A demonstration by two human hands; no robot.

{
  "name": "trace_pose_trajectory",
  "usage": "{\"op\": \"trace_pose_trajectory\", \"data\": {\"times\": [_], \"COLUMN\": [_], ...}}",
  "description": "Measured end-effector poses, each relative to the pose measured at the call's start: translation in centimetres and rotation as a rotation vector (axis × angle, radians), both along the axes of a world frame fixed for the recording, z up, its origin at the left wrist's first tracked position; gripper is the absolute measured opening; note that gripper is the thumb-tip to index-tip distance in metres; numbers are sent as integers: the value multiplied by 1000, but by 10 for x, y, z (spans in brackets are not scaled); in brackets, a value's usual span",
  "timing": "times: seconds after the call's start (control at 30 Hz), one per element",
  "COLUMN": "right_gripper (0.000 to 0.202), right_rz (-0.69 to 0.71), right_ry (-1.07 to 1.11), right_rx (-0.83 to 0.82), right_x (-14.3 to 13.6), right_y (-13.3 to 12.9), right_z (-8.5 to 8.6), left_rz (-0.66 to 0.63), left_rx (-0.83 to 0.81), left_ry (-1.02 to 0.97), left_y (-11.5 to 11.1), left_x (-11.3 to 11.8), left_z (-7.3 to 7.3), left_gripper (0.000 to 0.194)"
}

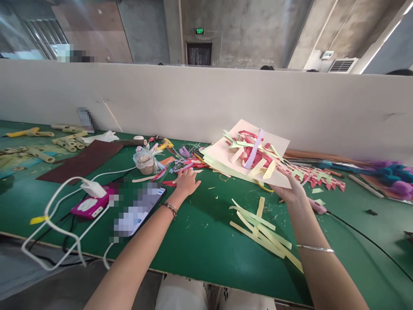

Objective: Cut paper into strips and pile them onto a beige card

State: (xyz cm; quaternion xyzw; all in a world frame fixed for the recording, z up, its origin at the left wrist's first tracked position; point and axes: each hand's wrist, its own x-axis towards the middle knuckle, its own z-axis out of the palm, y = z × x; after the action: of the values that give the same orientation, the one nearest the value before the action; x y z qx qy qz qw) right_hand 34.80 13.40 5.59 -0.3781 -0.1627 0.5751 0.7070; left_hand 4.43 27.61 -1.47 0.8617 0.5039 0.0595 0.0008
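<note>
In the head view, my right hand (292, 189) grips the lower right corner of a pale pink sheet of paper (222, 150), tilted above the table. Loose red, pale green, yellow and pink strips lie heaped on it, with a lilac paper strip (254, 148) across the top. A pale green sheet shows along its lower left edge. My left hand (187, 183) is palm down at a pile of coloured paper strips (183, 161), thumb apart from the fingers. Its fingertips touch the near strips; I see nothing held in it. Several yellow-green strips (261, 232) lie between my arms.
A phone (142, 213) and a pink power strip (93, 204) with looping white cables lie left. Behind them are a jar of paper scraps (145, 161) and dark brown sheet (84, 161). A pink-handled corded tool (318, 206) lies right. A white partition (193, 99) borders the table.
</note>
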Motion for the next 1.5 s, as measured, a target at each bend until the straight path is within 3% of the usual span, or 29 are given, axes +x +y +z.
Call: {"op": "trace_pose_trajectory", "data": {"times": [0.13,0.3,0.47,0.73,0.9,1.1,1.27,1.37,1.5], "right_gripper": [24,27,25,32,31,28,27,30,31], "right_rz": [63,87,41,27,118,122,127,131,119], "right_ry": [-72,-57,-25,39,-32,-51,-52,-51,-51], "right_rx": [63,55,-15,-113,-101,-105,-88,-69,-81], "right_x": [-1,-3,-6,-5,-1,2,0,-1,0], "right_y": [2,5,6,7,11,9,4,3,5], "right_z": [-10,-10,-8,-12,-20,-30,-29,-29,-35], "left_rz": [66,102,172,302,287,223,190,186,169], "left_rx": [93,150,164,23,31,40,-55,-120,-172], "left_ry": [-30,-44,-41,-14,-7,12,56,89,123], "left_y": [8,26,46,71,81,77,78,87,99], "left_x": [-2,-2,-4,-9,-6,-1,-3,-8,-17], "left_z": [-3,1,7,3,9,14,36,62,102], "left_gripper": [41,41,59,82,73,57,46,34,34]}}
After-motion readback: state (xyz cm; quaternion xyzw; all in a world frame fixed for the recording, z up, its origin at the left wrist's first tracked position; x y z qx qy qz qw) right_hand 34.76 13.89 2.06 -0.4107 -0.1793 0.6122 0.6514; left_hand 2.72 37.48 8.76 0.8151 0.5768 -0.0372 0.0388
